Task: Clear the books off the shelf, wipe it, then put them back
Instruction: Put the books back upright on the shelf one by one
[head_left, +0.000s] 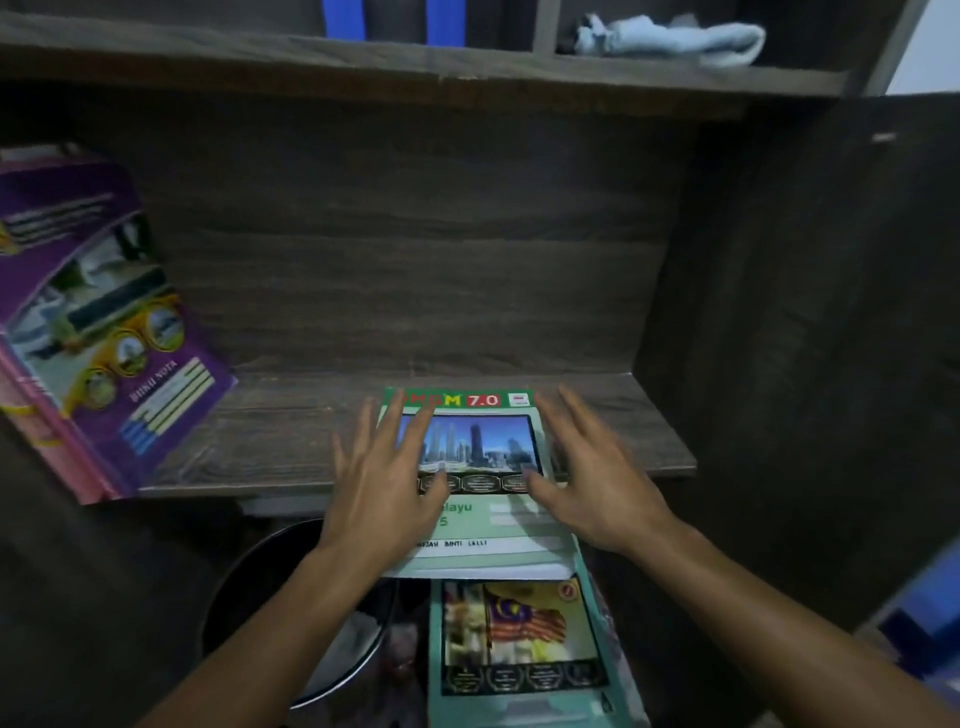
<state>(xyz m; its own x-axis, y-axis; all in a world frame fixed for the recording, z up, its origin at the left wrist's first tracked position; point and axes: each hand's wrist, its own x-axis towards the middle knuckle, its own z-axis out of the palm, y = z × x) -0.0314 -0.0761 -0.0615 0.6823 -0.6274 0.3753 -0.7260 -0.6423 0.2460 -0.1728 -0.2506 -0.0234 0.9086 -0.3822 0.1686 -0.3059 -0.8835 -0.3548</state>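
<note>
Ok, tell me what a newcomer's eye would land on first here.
The left hand and right hand, fingers spread, cover a green book with a skyline photo, which overhangs the front edge of the shelf at centre. A purple book leans at the left end, and a pale blue cloth lies on the upper shelf at top right.

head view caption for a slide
Left hand and right hand, fingers spread, over a green workbook overhanging the shelf edge.

Green book (478, 441) title partly under left hand (387, 493)
</note>
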